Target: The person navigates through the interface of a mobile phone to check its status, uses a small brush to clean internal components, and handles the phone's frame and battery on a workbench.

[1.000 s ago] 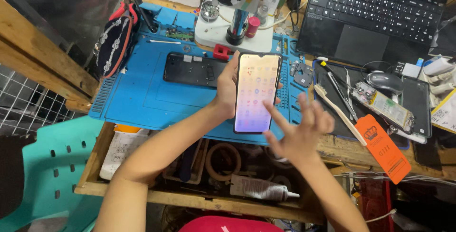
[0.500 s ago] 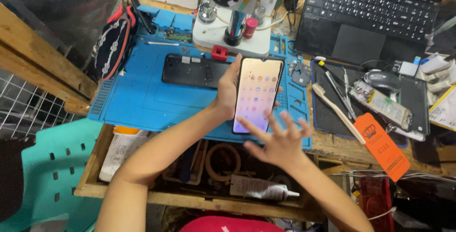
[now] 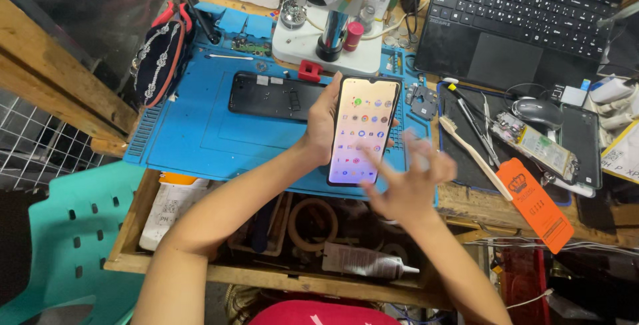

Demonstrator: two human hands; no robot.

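A wooden tabletop (image 3: 60,92) carries a blue work mat (image 3: 200,139). At the far right of the tabletop stands an open black laptop (image 3: 532,25). On the mat lies a dark phone back frame (image 3: 276,97). Above the mat, the left hand (image 3: 324,122) is closed around the left edge of a smartphone (image 3: 363,132) and holds it upright, with the lit screen showing icons. The right hand (image 3: 406,182) is spread open and holds nothing; its forefinger touches the lower part of the screen.

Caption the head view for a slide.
Left hand holds a lit phone above a blue mat; right hand touches its screen.
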